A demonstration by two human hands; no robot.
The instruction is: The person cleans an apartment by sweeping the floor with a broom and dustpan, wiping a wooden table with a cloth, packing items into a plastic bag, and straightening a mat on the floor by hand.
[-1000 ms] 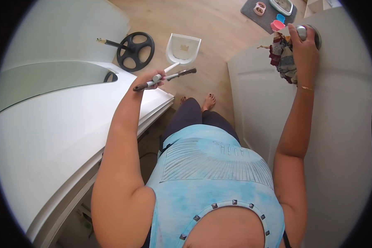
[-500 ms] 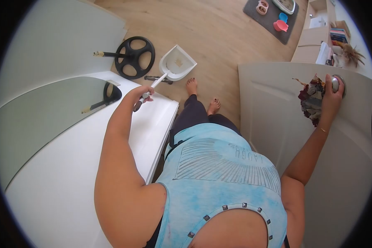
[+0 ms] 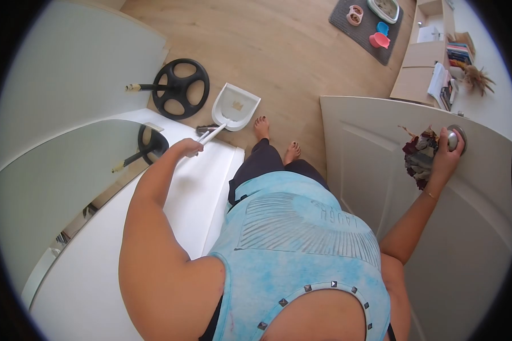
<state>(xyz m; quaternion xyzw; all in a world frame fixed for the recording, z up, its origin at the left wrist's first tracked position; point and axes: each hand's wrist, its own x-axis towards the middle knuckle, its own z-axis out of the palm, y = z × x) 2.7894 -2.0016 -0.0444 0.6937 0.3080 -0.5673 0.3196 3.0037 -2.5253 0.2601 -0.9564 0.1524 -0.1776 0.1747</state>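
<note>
Dustpan: the white plastic D-shaped dustpan [image 3: 246, 116] is sitting low, just in front of bare toes; whether it is hovering or resting on the pale wood floor [image 3: 279, 62], can't tell.
Pan contents: small tan scraps [image 3: 237, 105] are showing inside; loose bits or a stuck label, can't tell.
Left hand: the left hand [image 3: 189, 148] is pinching the slim white handle [image 3: 215, 133], fingers wrapping round it.
Brush: the dark-bristled brush [image 3: 206, 129] is lying alongside the pan's handle; its own grip seems to be sharing the same fist.
Right hand: the right hand [image 3: 448, 158] is curling round the round silver metal doorknob [image 3: 453, 138].
Door: the off-white panelled door [image 3: 370, 153] is standing edge-on to the room; a dark red and grey ruffled bundle [image 3: 418, 159] is hanging beside the knob.
Handling: my call, holding the pan level with its lip slightly raised is safer; steering the door by the knob alone, slowly, is sparing the toes.
Left side: a black spoked round base [image 3: 181, 89] is lying near the pan, tight clearance.
Hard to see: the fist is covering the handle ends; the bundle's fixing is hiding; the lens rim is cutting off the door's far side.
</note>
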